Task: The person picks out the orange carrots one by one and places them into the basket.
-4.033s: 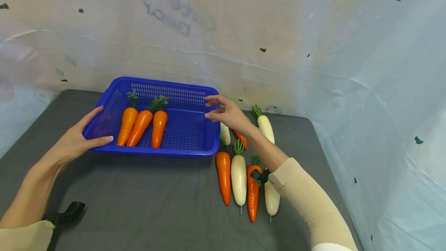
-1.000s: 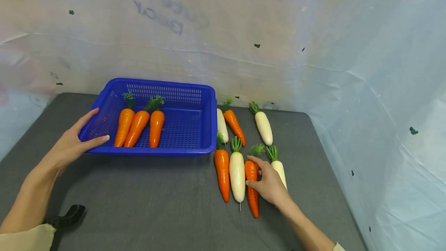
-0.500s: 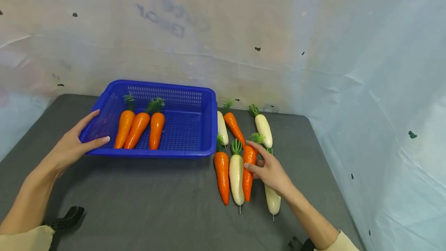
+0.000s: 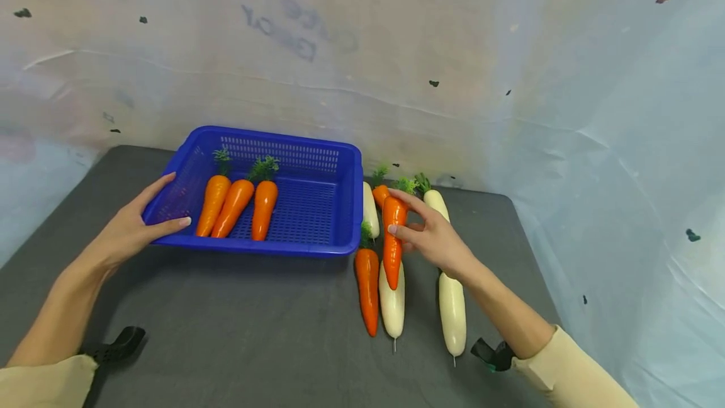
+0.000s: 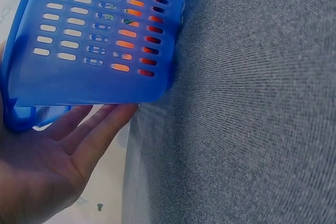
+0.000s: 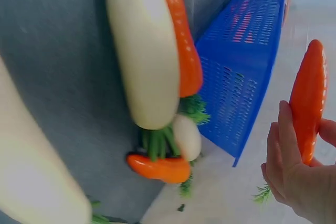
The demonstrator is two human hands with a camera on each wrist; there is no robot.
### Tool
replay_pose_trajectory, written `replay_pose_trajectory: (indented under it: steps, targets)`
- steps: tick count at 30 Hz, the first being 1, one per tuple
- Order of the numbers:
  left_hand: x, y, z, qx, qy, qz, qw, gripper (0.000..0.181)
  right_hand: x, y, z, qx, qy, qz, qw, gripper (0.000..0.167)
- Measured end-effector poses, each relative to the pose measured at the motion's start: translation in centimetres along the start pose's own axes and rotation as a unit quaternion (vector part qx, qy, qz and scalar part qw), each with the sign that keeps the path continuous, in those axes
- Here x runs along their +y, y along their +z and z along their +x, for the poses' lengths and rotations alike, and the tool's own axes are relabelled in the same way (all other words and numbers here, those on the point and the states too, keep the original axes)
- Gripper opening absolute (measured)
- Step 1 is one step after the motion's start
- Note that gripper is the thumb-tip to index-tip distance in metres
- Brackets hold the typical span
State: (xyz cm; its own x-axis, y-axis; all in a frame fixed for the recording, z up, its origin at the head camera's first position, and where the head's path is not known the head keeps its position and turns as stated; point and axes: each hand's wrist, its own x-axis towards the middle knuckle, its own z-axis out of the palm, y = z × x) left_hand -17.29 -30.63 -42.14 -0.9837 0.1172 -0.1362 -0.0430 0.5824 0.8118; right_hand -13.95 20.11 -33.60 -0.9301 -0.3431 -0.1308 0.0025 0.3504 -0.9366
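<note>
The right hand [image 4: 436, 238] pinches a carrot [image 4: 392, 250] between thumb and fingers, raised over a white radish [image 4: 393, 307]; in the right wrist view the same carrot [image 6: 310, 98] is in the hand [image 6: 302, 177], tip upward. At the left, the left hand [image 4: 127, 228] grips the near-left corner of the blue basket [image 4: 255, 247], thumb on the rim. Three carrots [image 4: 264, 206] lie inside the basket's left half. In the left wrist view, the hand's [image 5: 68, 156] fingers reach under the basket's side [image 5: 89, 82].
On the grey table [image 4: 255, 332], right of the basket, lie another carrot [image 4: 367, 288], a partly covered carrot [image 4: 381, 194] and several white radishes [image 4: 452, 313]. A plastic sheet [image 4: 396, 36] hangs behind the table.
The right hand came down from the basket's right side to the loose vegetables, took hold of a carrot and lifted it up and to the left. The left hand has stayed on the basket.
</note>
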Motion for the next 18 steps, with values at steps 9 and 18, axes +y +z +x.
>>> replay_pose_trajectory:
  steps: [9, 18]
  targets:
    - [0.1, 0.0, 0.3, -0.007, -0.003, -0.005, 1.0000, 0.095, -2.8, 0.8, 3.5, -0.018, -0.030, -0.027, 0.9990, 0.062]
    - [0.0, 0.1, 0.1, 0.003, -0.005, -0.006, 1.0000, 0.095, -3.5, 3.5, 8.3, -0.030, -0.059, -0.044, 0.9968, 0.066]
